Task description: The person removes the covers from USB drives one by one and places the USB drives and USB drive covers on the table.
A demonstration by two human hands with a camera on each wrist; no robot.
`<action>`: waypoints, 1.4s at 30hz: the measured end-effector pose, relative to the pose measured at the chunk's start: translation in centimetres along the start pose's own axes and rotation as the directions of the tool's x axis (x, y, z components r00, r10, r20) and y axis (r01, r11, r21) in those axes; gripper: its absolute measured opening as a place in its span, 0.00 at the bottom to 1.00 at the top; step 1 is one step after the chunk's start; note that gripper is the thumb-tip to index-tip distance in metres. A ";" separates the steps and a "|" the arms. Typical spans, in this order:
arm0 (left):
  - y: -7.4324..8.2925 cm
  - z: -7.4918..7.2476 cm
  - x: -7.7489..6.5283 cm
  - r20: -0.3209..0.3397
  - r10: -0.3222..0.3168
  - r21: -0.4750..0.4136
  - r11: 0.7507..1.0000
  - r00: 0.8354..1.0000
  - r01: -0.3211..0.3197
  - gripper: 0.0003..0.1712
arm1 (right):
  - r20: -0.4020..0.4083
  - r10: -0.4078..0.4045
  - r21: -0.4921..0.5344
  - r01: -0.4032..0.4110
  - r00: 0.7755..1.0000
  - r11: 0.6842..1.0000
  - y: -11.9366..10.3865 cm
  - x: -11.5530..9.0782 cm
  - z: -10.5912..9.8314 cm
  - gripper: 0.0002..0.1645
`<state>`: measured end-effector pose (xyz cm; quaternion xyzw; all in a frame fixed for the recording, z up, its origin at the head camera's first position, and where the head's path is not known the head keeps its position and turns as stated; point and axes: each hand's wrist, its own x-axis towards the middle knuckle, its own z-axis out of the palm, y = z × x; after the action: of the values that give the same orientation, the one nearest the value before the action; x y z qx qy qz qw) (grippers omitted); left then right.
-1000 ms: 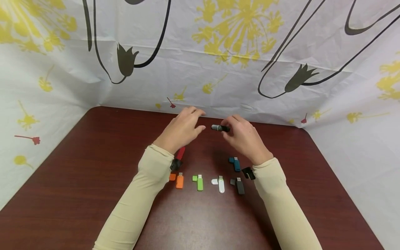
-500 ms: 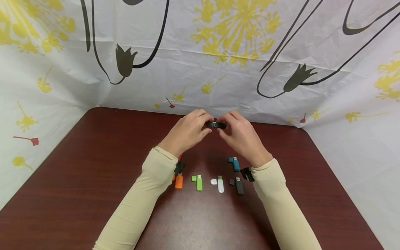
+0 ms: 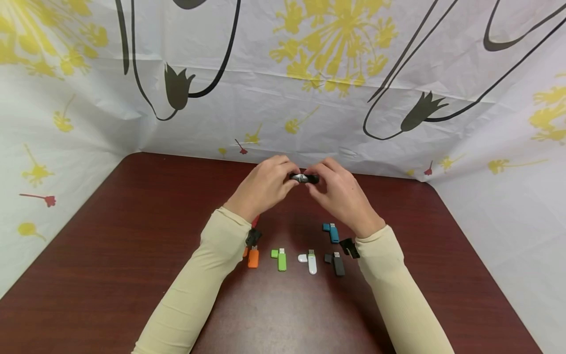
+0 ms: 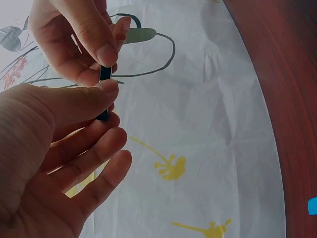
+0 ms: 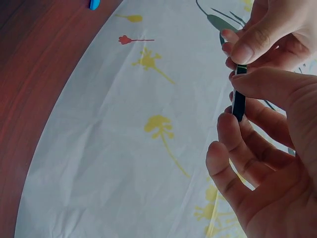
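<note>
Over the far part of the table, both hands hold a small black USB flash drive [image 3: 303,178] level between them, its middle looking silvery. My left hand [image 3: 264,187] pinches its left end between thumb and fingers. The right hand [image 3: 344,196] pinches the other end. In the left wrist view the dark body of the drive [image 4: 105,73] shows between the two thumbs, and the remaining fingers of the left hand are loosely spread. The right wrist view has the drive [image 5: 239,99] upright under the right thumb. Fingertips cover much of both ends.
Nearer on the dark red table [image 3: 132,236] lie uncapped USB drives: orange [image 3: 253,257], green [image 3: 282,260], white [image 3: 312,263], dark grey [image 3: 338,265] and blue [image 3: 333,234], caps beside them. A red item [image 3: 255,221] is mostly hidden by the left wrist. A patterned white sheet [image 3: 265,108] stands behind.
A second ago the left hand was apart and only the right held the drive. The left hand then moved right and took the drive's left end. Since then the hands have barely moved.
</note>
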<state>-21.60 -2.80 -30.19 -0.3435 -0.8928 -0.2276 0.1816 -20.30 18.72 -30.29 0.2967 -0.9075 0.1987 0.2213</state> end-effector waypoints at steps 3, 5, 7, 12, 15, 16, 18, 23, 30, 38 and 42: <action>-0.1 0.0 0.0 -0.005 0.003 -0.014 1.000 1.000 -0.003 0.13 | 0.000 -0.007 -0.006 0.007 1.000 1.000 0.0 0.0 0.0 0.13; -0.1 0.0 0.1 -0.009 0.008 -0.020 1.000 1.000 -0.008 0.13 | -0.004 -0.017 -0.011 0.017 1.000 1.000 0.1 0.0 0.1 0.13; -0.1 -0.1 0.1 -0.011 0.014 -0.025 1.000 1.000 -0.014 0.13 | -0.009 -0.028 -0.013 0.028 1.000 1.000 0.2 0.0 0.1 0.12; -0.3 -0.1 0.1 -0.006 0.021 -0.034 0.999 1.000 -0.021 0.13 | -0.017 -0.046 -0.013 0.046 0.999 0.999 0.3 0.0 0.1 0.12; -0.3 -0.2 0.1 -0.008 0.022 -0.039 0.999 1.000 -0.022 0.13 | -0.020 -0.049 -0.011 0.049 0.999 0.999 0.3 0.0 0.0 0.13; -0.3 -0.2 0.1 -0.010 0.021 -0.041 0.999 1.000 -0.022 0.13 | -0.019 -0.048 -0.010 0.048 0.999 0.999 0.3 0.0 0.0 0.13; -0.3 -0.2 0.1 -0.012 0.021 -0.043 0.999 1.000 -0.021 0.13 | -0.016 -0.044 -0.009 0.043 0.999 0.999 0.3 0.0 0.0 0.13; -0.3 -0.3 0.2 -0.012 0.016 -0.041 0.999 1.000 -0.017 0.13 | -0.012 -0.033 -0.008 0.033 0.999 0.999 0.3 0.0 0.0 0.12; -0.3 -0.4 0.2 -0.015 0.013 -0.041 0.999 1.000 -0.013 0.13 | -0.016 -0.029 -0.006 0.029 0.999 1.000 0.4 0.0 -0.1 0.12; -0.3 -0.3 0.2 -0.011 0.008 -0.040 0.999 1.000 -0.009 0.14 | -0.015 -0.021 -0.013 0.021 1.000 1.000 0.6 0.0 -0.1 0.12; -0.3 -0.4 0.1 -0.002 0.002 -0.039 0.999 1.000 -0.002 0.14 | -0.007 -0.012 -0.018 0.012 1.000 1.000 0.7 -0.1 -0.3 0.12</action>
<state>-21.86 -3.16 -29.89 -0.3475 -0.8877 -0.2453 0.1761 -20.59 19.37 -30.28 0.2994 -0.9066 0.1904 0.2282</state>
